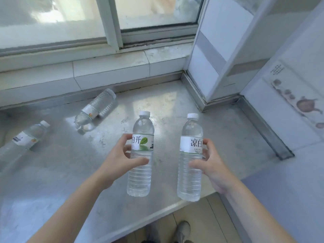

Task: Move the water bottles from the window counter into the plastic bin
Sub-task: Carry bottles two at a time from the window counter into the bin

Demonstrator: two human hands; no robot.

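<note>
Left hand (117,155): fingers curled round an upright clear plastic water bottle with white cap and leaf label (140,155), frame centre. Right hand (210,165): fingers wrapped round a second clear upright bottle with white label (190,158), just beside. Both are held above the grey metal surface (175,106). Two more clear bottles lie on it: centre left (96,109) and far left (26,139).

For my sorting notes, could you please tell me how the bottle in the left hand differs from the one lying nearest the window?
The clear plastic bottle in the left hand is upright in a grip; the clear bottle lying by the window lies on its side on the grey metal counter, untouched. The held one's label shows a green leaf; the other's label is plainer. Both hold water.
</note>
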